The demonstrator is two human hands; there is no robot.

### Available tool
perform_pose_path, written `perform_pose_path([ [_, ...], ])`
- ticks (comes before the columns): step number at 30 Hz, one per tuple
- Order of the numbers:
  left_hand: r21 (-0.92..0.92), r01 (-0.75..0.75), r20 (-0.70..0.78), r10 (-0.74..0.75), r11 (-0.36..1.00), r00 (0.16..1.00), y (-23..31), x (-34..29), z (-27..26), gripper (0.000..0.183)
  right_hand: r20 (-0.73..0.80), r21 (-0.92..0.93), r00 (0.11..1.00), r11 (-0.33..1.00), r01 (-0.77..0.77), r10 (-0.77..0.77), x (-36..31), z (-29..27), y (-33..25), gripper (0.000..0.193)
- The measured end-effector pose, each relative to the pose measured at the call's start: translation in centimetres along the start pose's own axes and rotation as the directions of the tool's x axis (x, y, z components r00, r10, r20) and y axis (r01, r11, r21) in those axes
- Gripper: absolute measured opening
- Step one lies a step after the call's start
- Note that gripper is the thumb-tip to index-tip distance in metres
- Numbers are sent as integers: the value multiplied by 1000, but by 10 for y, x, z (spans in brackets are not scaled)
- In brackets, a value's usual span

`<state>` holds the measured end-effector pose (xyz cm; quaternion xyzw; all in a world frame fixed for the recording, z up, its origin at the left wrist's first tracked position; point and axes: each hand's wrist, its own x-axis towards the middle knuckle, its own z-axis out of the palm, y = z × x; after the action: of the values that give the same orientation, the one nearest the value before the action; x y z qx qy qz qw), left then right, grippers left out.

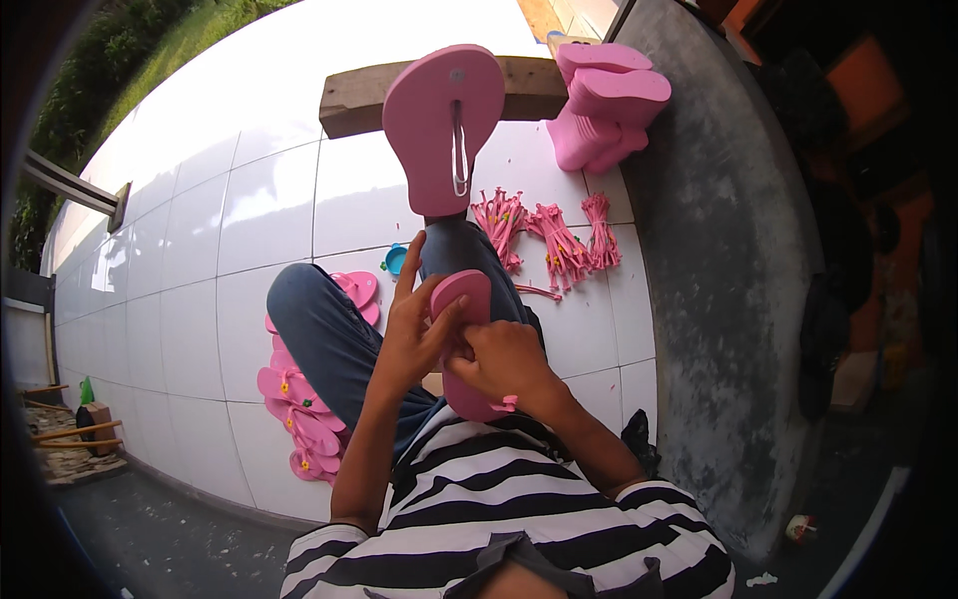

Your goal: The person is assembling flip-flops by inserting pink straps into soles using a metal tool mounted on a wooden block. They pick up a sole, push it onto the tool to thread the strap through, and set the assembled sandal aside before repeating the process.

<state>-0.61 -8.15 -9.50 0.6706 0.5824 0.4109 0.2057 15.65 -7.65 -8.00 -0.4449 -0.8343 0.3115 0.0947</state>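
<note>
A pink flip-flop sole (469,397) is held upright in front of my striped shirt. My left hand (407,334) grips its left edge with the thumb across its face, while the index finger points away. My right hand (507,361) is closed against the middle of the same sole, its fingertips partly hidden. A small pink strap end (507,403) shows below my right wrist, beside the sole. Beyond my hands, another pink sole (429,110) lies on a wooden beam, with a thin looped metal tool (459,160) on its face.
Bundles of pink straps (559,245) lie on the white tiles (269,195) right of my leg. Pink soles (609,105) are stacked at the beam's right end (534,90). Finished-looking flip-flops (304,424) lie left of my bent knee, near a blue round container (396,260).
</note>
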Motion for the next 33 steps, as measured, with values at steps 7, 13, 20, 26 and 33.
perform_pose_path([
  [7,-351,324,119,-301,879,946,1,0,9,25,-55,137,995,986,93,-86,-30,-17,3,19],
  [13,-624,733,655,-330,271,680,-5,4,-4,29,487,870,873,-96,-483,18,-20,-19,35,41],
  [20,-535,726,781,-74,432,620,-22,16,-11,20,491,870,868,5,-493,76,-24,-14,48,26],
  [26,-768,527,581,48,365,813,-23,16,0,44,-136,579,984,815,-14,113,-24,-38,12,15],
  [33,-811,188,167,-89,554,982,36,48,0,58,-412,-171,884,972,162,-220,10,-38,-28,17],
])
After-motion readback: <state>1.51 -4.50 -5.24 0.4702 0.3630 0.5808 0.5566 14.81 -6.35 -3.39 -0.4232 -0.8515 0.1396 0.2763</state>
